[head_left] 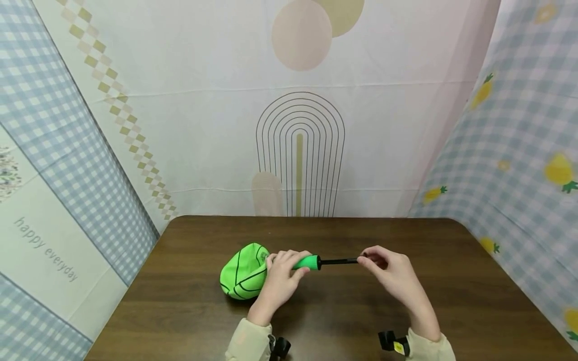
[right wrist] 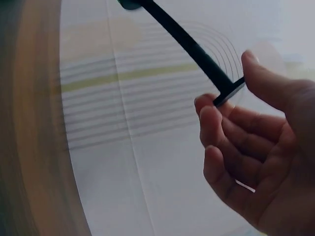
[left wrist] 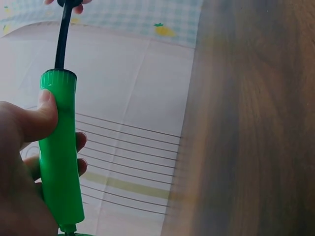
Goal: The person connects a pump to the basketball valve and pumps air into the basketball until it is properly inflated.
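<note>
A green hand pump (left wrist: pixel 61 147) with a black plunger rod is held level above the table. My left hand (head_left: pixel 282 276) grips its green barrel, the thumb lying along the near side in the left wrist view. At the rod's far end, my right hand (head_left: pixel 393 271) holds the black T-shaped handle (right wrist: pixel 229 93) between thumb and fingers. The rod (head_left: pixel 338 261) is drawn well out of the barrel. A limp, partly flat green ball (head_left: pixel 244 273) with black lines lies left of the left hand, at the pump's nozzle end. The fingers partly hide where the two meet.
The brown wooden table (head_left: pixel 189 321) reaches back to a white printed cloth (head_left: pixel 207 150). Checked cloths hang along both sides, the right one (head_left: pixel 510 165) with yellow pineapples. Black straps with small devices sit on both wrists.
</note>
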`<state>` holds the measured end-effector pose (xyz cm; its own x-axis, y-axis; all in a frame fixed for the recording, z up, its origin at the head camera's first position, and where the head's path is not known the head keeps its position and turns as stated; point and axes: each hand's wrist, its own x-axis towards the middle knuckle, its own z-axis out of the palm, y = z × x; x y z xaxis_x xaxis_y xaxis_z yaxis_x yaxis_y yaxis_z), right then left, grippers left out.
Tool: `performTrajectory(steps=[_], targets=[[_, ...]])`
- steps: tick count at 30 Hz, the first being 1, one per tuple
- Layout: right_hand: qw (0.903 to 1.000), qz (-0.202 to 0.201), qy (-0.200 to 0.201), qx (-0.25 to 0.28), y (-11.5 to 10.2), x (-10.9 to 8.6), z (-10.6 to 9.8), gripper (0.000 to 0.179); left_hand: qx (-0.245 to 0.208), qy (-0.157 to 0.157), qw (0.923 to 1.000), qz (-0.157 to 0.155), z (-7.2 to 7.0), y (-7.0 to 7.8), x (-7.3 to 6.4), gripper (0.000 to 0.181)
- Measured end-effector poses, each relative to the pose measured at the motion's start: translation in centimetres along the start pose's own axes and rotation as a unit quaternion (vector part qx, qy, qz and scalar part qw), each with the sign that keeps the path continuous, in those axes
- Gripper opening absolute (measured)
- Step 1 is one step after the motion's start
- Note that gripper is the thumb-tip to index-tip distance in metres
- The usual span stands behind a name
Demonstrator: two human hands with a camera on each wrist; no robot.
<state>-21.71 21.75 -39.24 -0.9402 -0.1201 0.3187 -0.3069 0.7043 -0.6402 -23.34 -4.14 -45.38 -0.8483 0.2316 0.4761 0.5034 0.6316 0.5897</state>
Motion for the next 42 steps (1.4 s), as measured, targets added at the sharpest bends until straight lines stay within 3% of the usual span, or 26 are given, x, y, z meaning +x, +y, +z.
performTrajectory(steps=[8,14,23,28,35,42], targets=[[0.9994,0.013,-0.03,-0.012,-1.1,0.5,2.1,0.019,0.017,0.009,0.9998,0.01,0.5,0.4,0.2,0.031],[0.9993,0.0,-0.032,-0.019,-1.6,0.7,3.4,0.022,0.044,0.018,0.9985,0.028,1.2,0.6,0.2,0.03],[0.9999,-0.012,0.006,-0.002,-2.2,0.8,5.0,0.023,0.04,0.028,0.9978,0.044,1.8,0.8,0.4,0.03],[0.9998,-0.01,-0.002,0.016,-2.2,0.9,5.4,0.023,0.025,0.003,0.9988,0.043,1.4,0.3,0.4,0.031],[0.9971,-0.022,-0.06,0.041,-1.7,0.8,5.2,0.023,-0.018,-0.053,0.9979,0.034,0.5,-0.8,0.0,0.032],[0.9949,-0.032,-0.089,0.035,-1.1,0.5,4.6,0.023,-0.031,-0.064,0.9968,0.037,0.4,-0.9,-0.3,0.032]])
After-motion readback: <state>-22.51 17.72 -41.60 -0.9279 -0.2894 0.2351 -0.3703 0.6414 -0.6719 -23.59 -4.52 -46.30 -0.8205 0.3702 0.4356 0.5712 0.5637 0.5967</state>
